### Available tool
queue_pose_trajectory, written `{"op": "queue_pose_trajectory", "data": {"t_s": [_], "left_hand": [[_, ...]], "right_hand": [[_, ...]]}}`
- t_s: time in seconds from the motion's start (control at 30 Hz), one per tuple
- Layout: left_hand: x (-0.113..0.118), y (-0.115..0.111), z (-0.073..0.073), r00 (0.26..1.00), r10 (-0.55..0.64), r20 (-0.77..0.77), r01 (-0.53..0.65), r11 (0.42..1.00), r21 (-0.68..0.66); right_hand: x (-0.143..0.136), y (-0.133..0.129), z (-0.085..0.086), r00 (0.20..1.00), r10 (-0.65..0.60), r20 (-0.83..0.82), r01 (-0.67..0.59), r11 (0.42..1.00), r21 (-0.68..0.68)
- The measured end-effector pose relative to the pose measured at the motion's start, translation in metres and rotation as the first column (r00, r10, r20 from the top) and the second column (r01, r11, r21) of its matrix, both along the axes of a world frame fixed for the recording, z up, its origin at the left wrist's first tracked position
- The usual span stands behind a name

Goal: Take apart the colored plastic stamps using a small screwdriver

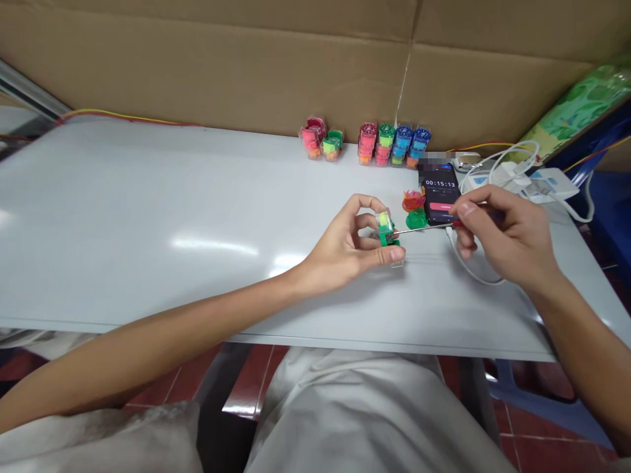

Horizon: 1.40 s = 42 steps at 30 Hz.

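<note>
My left hand (pixel 345 246) is closed around a small green plastic toy-like piece (pixel 384 226) with a transparent cover and a yellow part inside. It holds the piece just above the white table. Between thumb and fingers, my right hand (pixel 513 236) grips a thin screwdriver (pixel 422 228) with a reddish handle, mostly hidden by the fingers. Its metal shaft points left, and the tip meets the green piece near my left thumb. Behind the shaft lie a green plastic part (pixel 417 219) and an orange-pink translucent part (pixel 413 200).
A phone (pixel 441 190) showing a timer lies behind the shaft, beside a white cable (pixel 466 263) and a power strip (pixel 549 180). Several colourful small plastic pieces (pixel 394 144) stand in a row by the cardboard wall (pixel 221 72), with more (pixel 322 139) to their left.
</note>
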State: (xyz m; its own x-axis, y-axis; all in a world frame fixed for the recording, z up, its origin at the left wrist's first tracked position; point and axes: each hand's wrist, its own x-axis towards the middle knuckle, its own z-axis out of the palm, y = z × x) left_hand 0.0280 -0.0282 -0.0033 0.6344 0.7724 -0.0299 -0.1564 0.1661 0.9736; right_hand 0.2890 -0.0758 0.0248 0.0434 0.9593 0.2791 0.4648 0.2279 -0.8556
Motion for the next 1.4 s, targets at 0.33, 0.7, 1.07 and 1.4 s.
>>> {"op": "queue_pose_trajectory", "data": {"t_s": [0.33,0.7,1.07,1.4], "left_hand": [[-0.0012,0.0004,0.0009,0.999,0.012,-0.030,-0.011,1.000,0.028],[-0.0008,0.0003,0.0033,1.000,0.004,-0.026,-0.004,1.000,0.022],[-0.0014,0.0016,0.0051,0.999,0.000,-0.053,0.003,0.999,0.039],[-0.0005,0.0012,0.0058,0.998,0.035,-0.056,-0.035,0.999,0.010]], "right_hand": [[-0.0028,0.0009,-0.0051,0.995,0.032,-0.099,-0.030,0.999,0.022],[-0.0019,0.0021,-0.0039,0.999,0.035,-0.038,-0.032,0.996,0.079],[-0.0051,0.0004,-0.0018,0.996,0.041,-0.077,-0.035,0.996,0.087],[-0.0041,0.0006,-0.0019,0.995,0.040,-0.090,-0.037,0.999,0.039]]}}
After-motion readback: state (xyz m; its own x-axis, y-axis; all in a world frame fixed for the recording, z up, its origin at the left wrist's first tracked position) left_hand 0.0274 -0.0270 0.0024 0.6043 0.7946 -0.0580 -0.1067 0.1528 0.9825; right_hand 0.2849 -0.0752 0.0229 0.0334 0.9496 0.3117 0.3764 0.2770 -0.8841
